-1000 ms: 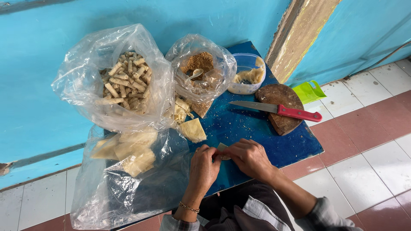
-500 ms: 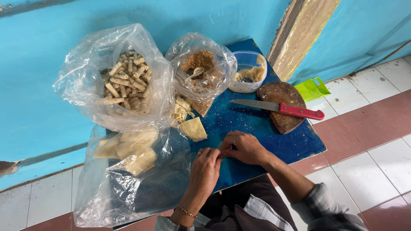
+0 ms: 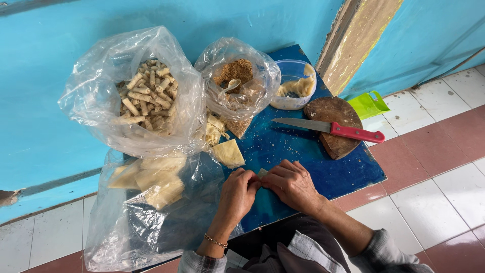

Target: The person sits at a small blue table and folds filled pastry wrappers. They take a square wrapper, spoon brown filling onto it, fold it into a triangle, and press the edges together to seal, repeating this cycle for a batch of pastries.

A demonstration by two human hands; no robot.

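Both hands meet over the near edge of a blue board (image 3: 323, 167). My left hand (image 3: 237, 194) and my right hand (image 3: 293, 184) pinch a small pale piece of wrapper (image 3: 262, 173) between their fingertips. A triangular pale wrapper (image 3: 228, 153) lies just beyond them on the board. Behind it lies a loose heap of similar wrappers (image 3: 212, 129).
A clear bag of rolled sticks (image 3: 146, 98) stands at the left, a bag of brown filling with a spoon (image 3: 235, 81) beside it. A plastic tub of paste (image 3: 295, 88), a round wooden block (image 3: 336, 126) with a red-handled knife (image 3: 328, 129), a green scoop (image 3: 369, 104), and flat wrappers in plastic (image 3: 151, 177) surround the board.
My hands have stayed on the small piece at the board's near edge, with the fingers shifting slightly around it. The view has shifted a little.
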